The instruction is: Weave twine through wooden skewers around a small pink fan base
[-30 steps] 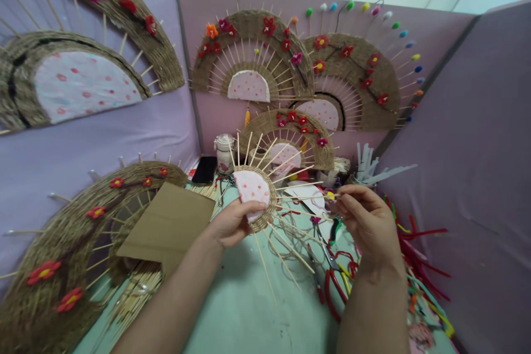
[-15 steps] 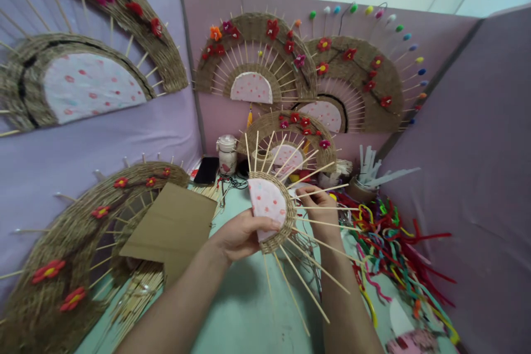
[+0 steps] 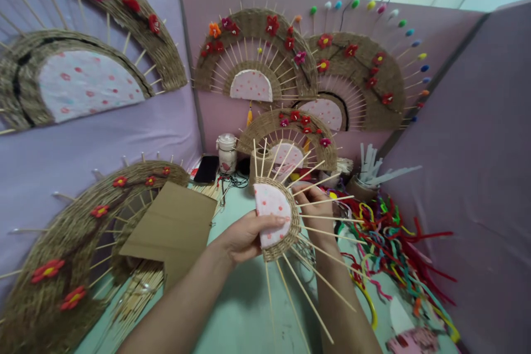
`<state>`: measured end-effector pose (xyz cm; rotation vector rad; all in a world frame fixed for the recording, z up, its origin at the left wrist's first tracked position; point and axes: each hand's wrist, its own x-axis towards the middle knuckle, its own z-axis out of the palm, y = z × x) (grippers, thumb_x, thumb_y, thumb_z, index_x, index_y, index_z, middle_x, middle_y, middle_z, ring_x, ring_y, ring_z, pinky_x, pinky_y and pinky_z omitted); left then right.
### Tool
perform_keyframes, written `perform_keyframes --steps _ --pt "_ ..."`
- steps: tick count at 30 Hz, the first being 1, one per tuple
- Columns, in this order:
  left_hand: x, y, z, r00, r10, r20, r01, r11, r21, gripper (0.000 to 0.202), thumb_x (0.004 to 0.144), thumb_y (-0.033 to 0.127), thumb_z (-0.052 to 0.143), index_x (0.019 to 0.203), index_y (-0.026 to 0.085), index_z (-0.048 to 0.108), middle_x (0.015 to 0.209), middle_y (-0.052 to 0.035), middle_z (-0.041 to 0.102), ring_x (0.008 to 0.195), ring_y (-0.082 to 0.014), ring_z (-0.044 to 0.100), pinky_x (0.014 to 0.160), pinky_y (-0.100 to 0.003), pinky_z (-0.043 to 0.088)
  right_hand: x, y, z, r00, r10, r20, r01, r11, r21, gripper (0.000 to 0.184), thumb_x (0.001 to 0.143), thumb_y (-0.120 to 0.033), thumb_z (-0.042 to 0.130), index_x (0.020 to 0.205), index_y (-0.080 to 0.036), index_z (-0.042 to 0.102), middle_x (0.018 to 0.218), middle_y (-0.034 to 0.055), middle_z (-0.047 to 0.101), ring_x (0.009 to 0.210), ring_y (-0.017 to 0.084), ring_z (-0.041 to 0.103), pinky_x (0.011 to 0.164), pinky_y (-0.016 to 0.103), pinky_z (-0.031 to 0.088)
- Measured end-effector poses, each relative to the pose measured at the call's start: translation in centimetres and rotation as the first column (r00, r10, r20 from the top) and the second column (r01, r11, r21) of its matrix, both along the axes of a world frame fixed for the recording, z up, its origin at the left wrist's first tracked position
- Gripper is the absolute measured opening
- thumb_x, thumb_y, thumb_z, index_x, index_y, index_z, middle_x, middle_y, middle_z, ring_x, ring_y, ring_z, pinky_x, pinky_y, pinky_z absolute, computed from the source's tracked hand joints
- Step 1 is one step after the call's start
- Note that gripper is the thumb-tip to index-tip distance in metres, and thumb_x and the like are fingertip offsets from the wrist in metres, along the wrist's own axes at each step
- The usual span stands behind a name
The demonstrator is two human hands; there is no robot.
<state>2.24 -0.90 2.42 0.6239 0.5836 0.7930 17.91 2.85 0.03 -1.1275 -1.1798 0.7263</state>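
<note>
My left hand [image 3: 251, 235] grips a small half-round woven fan [image 3: 272, 207], thumb across its pink-dotted cloth face and fingers behind it. Thin wooden sticks [image 3: 332, 218] spread out from the curved edge, which is bordered by woven twine [image 3: 295, 215]. Behind the sticks, at the fan's right side, my right hand [image 3: 316, 204] has its fingers bent together near the woven border. What they pinch is partly hidden by the sticks. Loose strands of twine [image 3: 306, 251] hang below, between the fan and my right forearm.
Finished fans [image 3: 255, 38] hang on the panels. A brown cardboard sheet [image 3: 174, 224] and a bundle of sticks [image 3: 139, 293] lie at left. At the back are a phone [image 3: 206, 170] and a lidded jar [image 3: 227, 152]. Colourful pipe cleaners [image 3: 385, 243] heap up at right.
The fan has shifted slightly right and down in my left hand's grip. My right hand has moved a little left, closer behind the woven edge.
</note>
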Motion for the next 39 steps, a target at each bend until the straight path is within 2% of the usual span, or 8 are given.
perform_keyframes --steps 10,18,22,27,29,34,36,39 --pt "-0.2 0.4 -0.4 0.998 -0.008 0.063 0.007 0.999 0.032 0.028 0.060 0.011 0.075 0.086 0.006 0.068 0.075 -0.0103 0.071 0.067 -0.0158 0.066 0.066 -0.026 0.051 1.2 0.0 0.3 0.996 -0.087 0.007 0.086 0.996 0.037 0.022 0.069 -0.039 0.066 0.067 -0.017 0.063 0.062 -0.0009 0.059 0.057 0.012 0.048 0.055 0.025 0.039" --pt "-1.1 0.9 -0.3 0.992 -0.057 0.110 0.057 0.998 0.000 0.022 0.066 0.009 0.069 0.087 0.008 0.066 0.078 -0.0098 0.071 0.067 -0.0203 0.067 0.068 -0.038 0.055 2.9 -0.5 0.7 0.990 -0.138 -0.015 0.137 0.990 -0.041 0.026 0.066 -0.040 0.071 0.062 -0.017 0.060 0.055 -0.0037 0.052 0.051 0.009 0.040 0.050 0.023 0.032" --pt "-1.6 1.2 -0.3 0.995 -0.047 0.090 0.050 0.998 -0.028 0.022 0.066 0.010 0.068 0.088 0.007 0.065 0.078 -0.0106 0.071 0.063 -0.0220 0.068 0.062 -0.035 0.055 4.6 -1.1 0.9 0.998 -0.053 -0.018 0.051 0.995 -0.086 0.023 0.065 -0.037 0.073 0.067 -0.017 0.062 0.058 -0.0038 0.054 0.053 0.009 0.043 0.050 0.022 0.032" --pt "-1.9 1.6 0.1 0.995 -0.016 0.102 0.029 0.993 -0.119 0.023 0.069 0.009 0.062 0.092 0.005 0.063 0.078 -0.0123 0.071 0.064 -0.0195 0.067 0.064 -0.033 0.054 6.8 -2.2 1.2 0.996 0.087 -0.005 -0.087 0.995 -0.056 0.018 0.075 -0.036 0.068 0.084 -0.021 0.065 0.070 -0.0019 0.059 0.061 0.011 0.050 0.056 0.023 0.039" --pt "-1.8 1.7 0.2 0.994 -0.018 0.107 0.034 0.988 -0.149 0.024 0.069 0.009 0.062 0.093 0.005 0.062 0.078 -0.0122 0.071 0.063 -0.0186 0.067 0.063 -0.032 0.053 7.1 -2.8 1.5 0.997 0.054 0.052 -0.054 0.999 -0.003 0.016 0.076 -0.034 0.067 0.086 -0.021 0.066 0.072 -0.0010 0.061 0.064 0.012 0.052 0.059 0.024 0.041" --pt "-1.8 1.7 -0.2 0.994 -0.071 0.082 0.082 0.985 -0.149 0.025 0.067 0.011 0.064 0.092 0.006 0.062 0.079 -0.0122 0.070 0.064 -0.0182 0.066 0.064 -0.031 0.052 7.0 -4.1 2.7 0.978 -0.177 0.114 0.154 0.969 0.191 0.011 0.073 -0.029 0.071 0.079 -0.021 0.067 0.073 -0.0003 0.061 0.064 0.013 0.054 0.057 0.024 0.042" --pt "-1.8 1.7 -0.4 0.992 -0.106 0.068 0.114 0.985 -0.131 0.026 0.067 0.011 0.065 0.092 0.007 0.061 0.081 -0.0125 0.070 0.065 -0.0187 0.066 0.063 -0.032 0.052 7.2 -4.1 2.8 0.971 -0.214 0.109 0.189 0.961 0.203 0.010 0.072 -0.029 0.071 0.077 -0.021 0.067 0.069 -0.0005 0.061 0.061 0.012 0.052 0.055 0.024 0.041" --pt "-1.7 1.5 -0.6 0.983 -0.172 0.067 0.177 0.981 -0.082 0.028 0.067 0.011 0.065 0.094 0.007 0.061 0.083 -0.0134 0.070 0.066 -0.0194 0.066 0.061 -0.033 0.052 7.5 -3.4 2.2 0.978 -0.196 0.070 0.185 0.973 0.140 0.012 0.071 -0.030 0.071 0.077 -0.020 0.067 0.067 -0.0007 0.061 0.058 0.013 0.052 0.053 0.025 0.041"
